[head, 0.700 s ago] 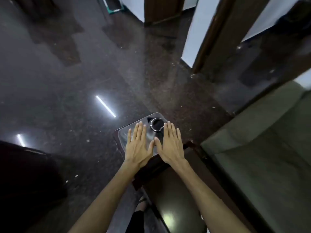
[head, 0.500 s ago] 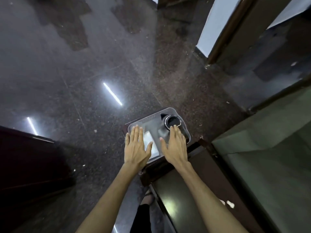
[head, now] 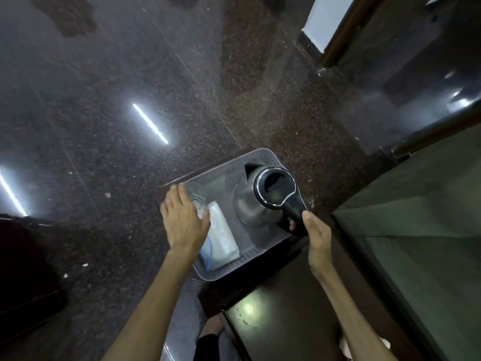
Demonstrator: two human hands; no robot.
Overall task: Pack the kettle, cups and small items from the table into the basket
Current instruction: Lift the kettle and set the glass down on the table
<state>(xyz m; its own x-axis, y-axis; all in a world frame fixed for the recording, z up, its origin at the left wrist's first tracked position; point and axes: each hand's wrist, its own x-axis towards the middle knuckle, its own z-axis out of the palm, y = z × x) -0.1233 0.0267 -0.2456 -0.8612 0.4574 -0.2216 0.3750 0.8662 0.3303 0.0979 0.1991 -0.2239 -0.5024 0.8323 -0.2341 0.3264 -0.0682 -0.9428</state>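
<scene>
A grey perforated basket (head: 229,269) stands on the far end of a dark wooden table (head: 286,308). Inside it, on the right, stands a steel kettle (head: 248,204) with a black lid and black handle. My right hand (head: 316,235) is closed around that handle, thumb on top. In the basket's left part sits a clear glass cup (head: 199,198), with a white packet (head: 223,233) with a blue cord just nearer to me. My left hand (head: 182,220) lies over the cup's left side, fingers spread and thumb apart; whether it grips the cup is unclear.
Dark speckled stone floor (head: 130,74) surrounds the table. A green sofa (head: 416,230) runs along the right, close to the table. Dark furniture (head: 20,269) stands at the left edge. Door frames and a white wall (head: 325,19) are at the top right.
Both hands were flat, side by side over the basket. Now they are apart: the right has closed on the kettle handle, the left has moved over the glass cup. The view tilted down.
</scene>
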